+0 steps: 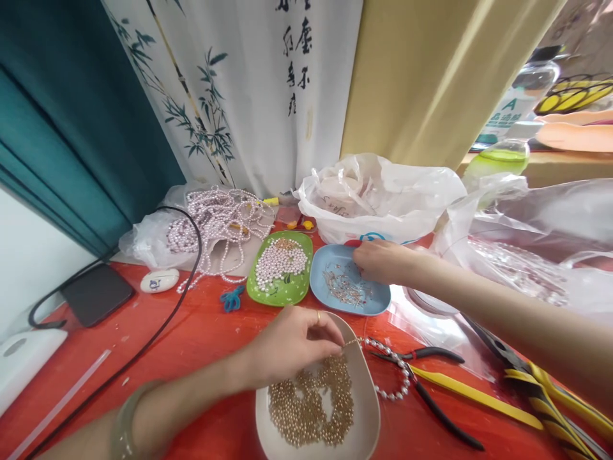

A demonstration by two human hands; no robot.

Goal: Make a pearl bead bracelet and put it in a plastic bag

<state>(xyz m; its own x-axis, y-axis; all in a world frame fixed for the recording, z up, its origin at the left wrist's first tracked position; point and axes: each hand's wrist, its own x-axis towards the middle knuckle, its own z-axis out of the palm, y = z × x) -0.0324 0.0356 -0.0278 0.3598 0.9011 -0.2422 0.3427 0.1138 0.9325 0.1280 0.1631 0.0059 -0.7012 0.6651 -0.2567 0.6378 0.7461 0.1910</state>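
Observation:
My left hand (292,345) pinches the end of a strand of pearl-like beads (393,358) above a cream dish (366,418). Many small gold beads (311,409) lie in that dish. The strand runs over the dish's right rim and curves down onto the table. My right hand (378,260) reaches to the far right side of a blue dish (320,295) with thin metal pins (347,286) in it. Its fingers are curled closed, and their tips are hidden. A green dish (282,299) of pale pink beads (280,263) stands left of the blue one.
Black-handled pliers (438,352) and yellow tweezers (479,397) lie on the red table (191,383) at right. Plastic bags (383,211) line the back. Pink bead strings (215,220) heap at back left. A black cable (158,348) crosses the left side near a phone (97,295).

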